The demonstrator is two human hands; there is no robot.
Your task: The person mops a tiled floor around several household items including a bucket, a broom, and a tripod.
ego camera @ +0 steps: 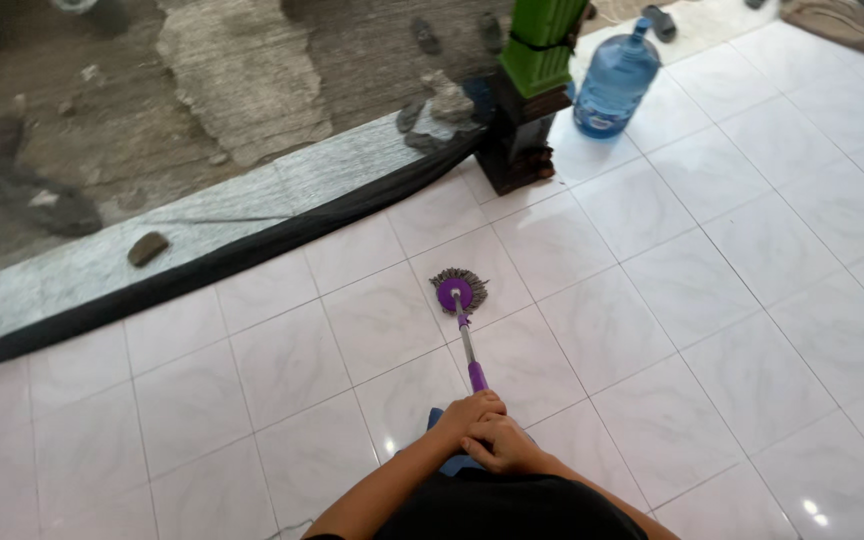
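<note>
- The left hand [467, 410] wraps the upper end of the mop handle [468, 350], its fingers curled shut around the pole just below the purple grip section.
- The right hand [500, 442] sits directly behind and touching the left, fingers likewise folded tight around the same handle.
- The mop handle runs away from the person, metal with purple parts, tilted down to the mop head [458, 291].
- The mop head, a round purple disc fringed with grey strands, rests flat on the white tiled floor [712, 330], a few tiles short of the floor's edge.
- A black strip [212, 268] runs along that edge, beside a grey stone curb where a small rock [147, 247] lies.
- Farther off, a blue water jug [615, 84] stands on the tiles next to a green and dark post [530, 100].
</note>
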